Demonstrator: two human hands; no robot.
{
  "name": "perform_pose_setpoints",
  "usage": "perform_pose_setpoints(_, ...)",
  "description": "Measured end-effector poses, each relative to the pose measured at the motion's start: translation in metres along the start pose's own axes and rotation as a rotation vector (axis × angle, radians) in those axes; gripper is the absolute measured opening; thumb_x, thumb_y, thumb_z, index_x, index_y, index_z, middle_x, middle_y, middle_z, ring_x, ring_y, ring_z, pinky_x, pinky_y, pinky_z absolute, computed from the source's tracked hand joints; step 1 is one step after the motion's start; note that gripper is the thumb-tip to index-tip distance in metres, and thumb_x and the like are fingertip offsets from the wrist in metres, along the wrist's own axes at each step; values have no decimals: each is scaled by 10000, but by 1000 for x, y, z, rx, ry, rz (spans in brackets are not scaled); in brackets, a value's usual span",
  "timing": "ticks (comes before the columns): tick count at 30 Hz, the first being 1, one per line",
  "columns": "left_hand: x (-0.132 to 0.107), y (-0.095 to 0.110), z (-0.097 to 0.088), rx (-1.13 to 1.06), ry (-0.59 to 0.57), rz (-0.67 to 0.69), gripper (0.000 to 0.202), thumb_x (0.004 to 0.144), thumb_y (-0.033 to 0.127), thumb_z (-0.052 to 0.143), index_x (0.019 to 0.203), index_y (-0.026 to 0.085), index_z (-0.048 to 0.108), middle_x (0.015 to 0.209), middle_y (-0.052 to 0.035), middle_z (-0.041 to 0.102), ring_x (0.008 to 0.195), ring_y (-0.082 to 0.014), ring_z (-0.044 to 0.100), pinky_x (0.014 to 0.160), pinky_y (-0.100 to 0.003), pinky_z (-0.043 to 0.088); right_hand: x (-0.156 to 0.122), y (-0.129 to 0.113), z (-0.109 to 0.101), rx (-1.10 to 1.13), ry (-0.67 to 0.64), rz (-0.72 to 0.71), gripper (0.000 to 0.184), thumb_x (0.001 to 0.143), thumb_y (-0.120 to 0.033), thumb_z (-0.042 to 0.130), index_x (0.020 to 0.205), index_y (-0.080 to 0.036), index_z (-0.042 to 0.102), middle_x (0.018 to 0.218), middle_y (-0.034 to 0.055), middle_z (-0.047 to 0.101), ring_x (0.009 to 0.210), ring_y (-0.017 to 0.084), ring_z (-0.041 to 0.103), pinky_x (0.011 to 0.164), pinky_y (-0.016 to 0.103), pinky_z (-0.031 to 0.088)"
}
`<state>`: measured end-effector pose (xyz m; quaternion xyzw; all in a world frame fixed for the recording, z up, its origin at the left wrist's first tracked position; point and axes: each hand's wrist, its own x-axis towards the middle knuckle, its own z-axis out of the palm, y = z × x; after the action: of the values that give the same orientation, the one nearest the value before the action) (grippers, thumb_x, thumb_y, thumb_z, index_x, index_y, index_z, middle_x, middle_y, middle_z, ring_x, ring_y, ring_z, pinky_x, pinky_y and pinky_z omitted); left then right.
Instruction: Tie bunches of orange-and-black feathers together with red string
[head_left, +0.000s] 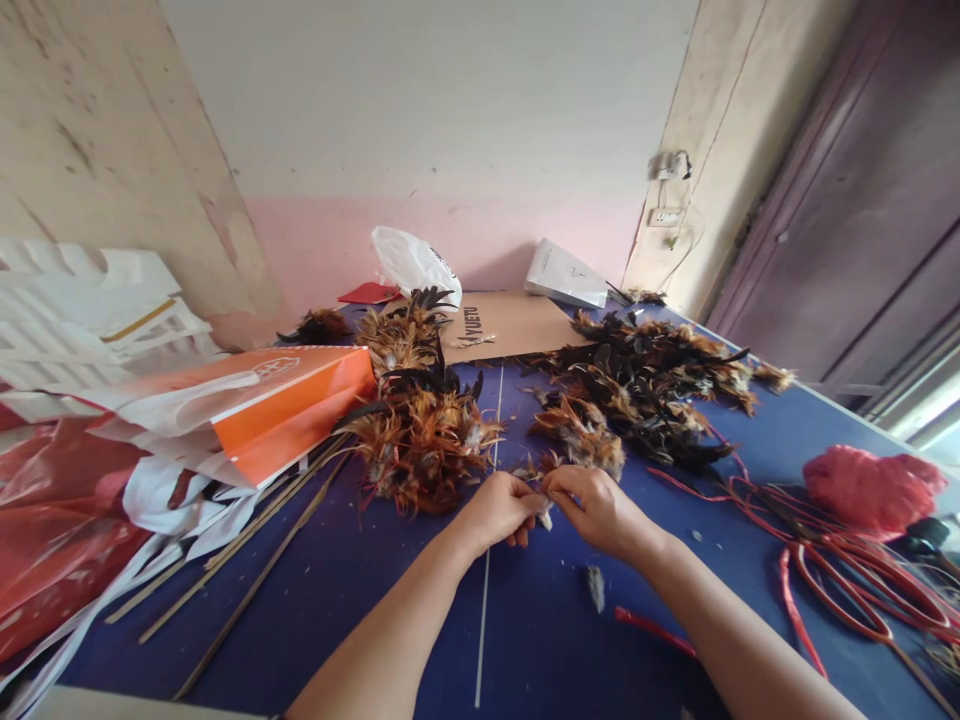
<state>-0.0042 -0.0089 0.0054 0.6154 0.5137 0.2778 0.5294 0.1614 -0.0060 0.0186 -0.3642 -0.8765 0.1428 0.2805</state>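
I see the left hand (501, 512) and right hand (600, 508) pinching a feather tuft (545, 518), brown feather heap (427, 445) nearby, seemingly for easy reach.

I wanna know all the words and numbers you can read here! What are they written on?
"YUETU": dark letters on the brown cardboard; something before the Y is unclear.
Orange and white bag: an outlined logo, too blurred to read.
White plastic bag: dark print, too blurred to read.
White package: tiny marks, too small to read.
I can't make out any numbers.
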Motion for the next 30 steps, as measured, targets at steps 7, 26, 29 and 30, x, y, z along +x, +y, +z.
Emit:
perform_pose_setpoints(7,1,-3,-18,113,52,75,325,670,446,568,588,133,604,406,23,493,352,-75,412,363,-192,270,1,-1,2,8,-43,30,210,806,-157,409,737,-160,607,692,30,615,646,121,547,629,221,399)
perform_pose_setpoints(26,11,-13,1,-547,-147,108,352,696,446,588,674,96,614,649,-63,634,483,-91,556,447,-191,376,1,11,2,189,-29,268,172,757,-193,445,649,-154,574,567,-20,550,515,81,450,482,182,334)
perform_pose_setpoints(29,11,-13,0,-517,-129,85,343,679,439,603,674,97,616,613,-52,626,468,-85,543,436,-188,359,0,12,3,216,-14,287,171,766,-202,437,668,-158,570,582,-16,561,512,83,464,485,187,350)
perform_pose_setpoints(30,11,-12,0,-509,-120,80,334,673,430,610,673,96,616,604,-48,623,466,-83,540,436,-187,356,0,12,3,229,-4,286,166,765,-200,437,670,-159,566,603,-11,569,516,84,471,488,188,357)
